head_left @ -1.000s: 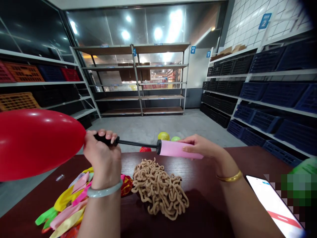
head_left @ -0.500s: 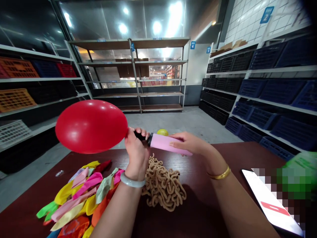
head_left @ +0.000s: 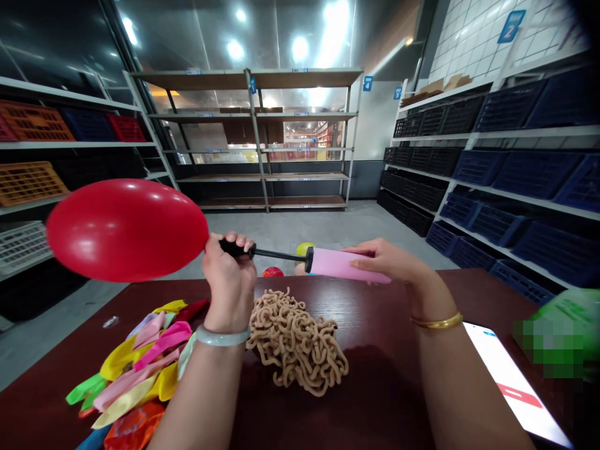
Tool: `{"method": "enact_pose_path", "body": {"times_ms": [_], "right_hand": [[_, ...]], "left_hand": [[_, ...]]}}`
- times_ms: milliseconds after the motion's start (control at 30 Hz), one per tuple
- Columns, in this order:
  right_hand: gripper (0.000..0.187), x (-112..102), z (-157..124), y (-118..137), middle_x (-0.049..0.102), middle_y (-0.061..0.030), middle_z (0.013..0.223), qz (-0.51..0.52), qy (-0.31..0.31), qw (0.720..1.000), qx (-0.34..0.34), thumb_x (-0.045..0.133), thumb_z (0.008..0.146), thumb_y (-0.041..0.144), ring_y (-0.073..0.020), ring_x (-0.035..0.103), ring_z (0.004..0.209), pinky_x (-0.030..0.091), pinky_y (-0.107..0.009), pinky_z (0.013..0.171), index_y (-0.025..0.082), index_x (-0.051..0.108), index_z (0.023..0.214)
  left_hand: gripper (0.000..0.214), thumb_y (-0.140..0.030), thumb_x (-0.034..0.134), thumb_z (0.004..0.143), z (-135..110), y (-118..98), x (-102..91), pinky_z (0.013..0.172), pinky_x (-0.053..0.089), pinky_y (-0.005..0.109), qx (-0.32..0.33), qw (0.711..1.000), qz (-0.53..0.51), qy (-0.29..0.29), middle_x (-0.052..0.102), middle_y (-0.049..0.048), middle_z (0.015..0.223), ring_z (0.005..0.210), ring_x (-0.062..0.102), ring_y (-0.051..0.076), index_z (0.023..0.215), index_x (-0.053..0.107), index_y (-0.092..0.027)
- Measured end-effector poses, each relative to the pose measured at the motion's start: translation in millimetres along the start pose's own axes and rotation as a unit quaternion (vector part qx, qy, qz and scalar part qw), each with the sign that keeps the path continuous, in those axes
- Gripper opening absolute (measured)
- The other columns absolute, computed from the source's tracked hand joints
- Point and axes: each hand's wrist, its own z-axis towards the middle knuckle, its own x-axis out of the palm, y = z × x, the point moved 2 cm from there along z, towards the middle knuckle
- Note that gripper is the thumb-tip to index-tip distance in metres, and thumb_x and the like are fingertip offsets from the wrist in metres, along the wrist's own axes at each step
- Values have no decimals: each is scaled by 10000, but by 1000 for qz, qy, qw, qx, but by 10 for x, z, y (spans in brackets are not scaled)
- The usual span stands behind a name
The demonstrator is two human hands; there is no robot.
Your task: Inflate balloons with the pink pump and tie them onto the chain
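My left hand [head_left: 229,275] is closed round the black handle of a balloon pump, right at the neck of an inflated red balloon [head_left: 126,231]. The balloon extends to the left of that hand. A black rod runs from the handle to the pump's pink barrel [head_left: 332,264], which my right hand [head_left: 384,259] grips near its right end. Below the pump, a heap of tan, cord-like strands [head_left: 300,344] lies on the table. Several uninflated balloons [head_left: 140,369] in many colours are spread beside my left forearm.
The dark brown table [head_left: 384,400] carries a phone [head_left: 510,381] with a lit screen and a green bag [head_left: 569,325] at the right. Beyond its far edge, a yellow balloon [head_left: 304,250] and a red one [head_left: 272,272] show low down. Shelves with crates [head_left: 534,172] stand around.
My left hand has moved left with the handle and red balloon, while my right hand has shifted slightly right with the barrel. The pump's rod is now drawn out between them.
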Motion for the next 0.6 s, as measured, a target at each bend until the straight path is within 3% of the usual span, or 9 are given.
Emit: {"method": "enact_pose_path", "body": {"times_ms": [167, 267, 433, 600], "right_hand": [[496, 181, 173, 109, 724, -49, 1169, -37, -10, 999, -28, 610, 864, 542, -249, 657, 983, 503, -306, 799, 239, 705, 1244], [504, 301, 259, 161, 716, -58, 1193, -32, -22, 998, -56, 613, 869, 524, -254, 648, 1033, 493, -318, 862, 232, 685, 1273], [554, 319, 232, 208, 701, -60, 1223, -25, -3, 999, -44, 617, 866, 552, -245, 646, 1019, 495, -309, 855, 230, 653, 1316], [540, 79, 4, 109, 728, -51, 1106, -27, 29, 999, -6, 618, 863, 553, -201, 643, 860, 493, -261, 681, 250, 660, 1308]], "left_hand": [[200, -231, 615, 831, -318, 331, 125, 532, 375, 221, -44, 999, -2, 16, 433, -51, 652, 550, 458, 89, 780, 423, -207], [206, -234, 624, 838, -409, 408, 153, 541, 382, 224, -61, 998, -10, 24, 433, -48, 657, 554, 458, 89, 779, 429, -205], [188, -205, 598, 854, -337, 282, 144, 537, 382, 236, -64, 997, 2, 41, 435, -40, 652, 551, 460, 97, 765, 433, -200], [161, -164, 591, 833, -83, 1, 33, 530, 382, 237, -23, 999, 21, 32, 447, -39, 639, 543, 465, 103, 764, 450, -197]]}}
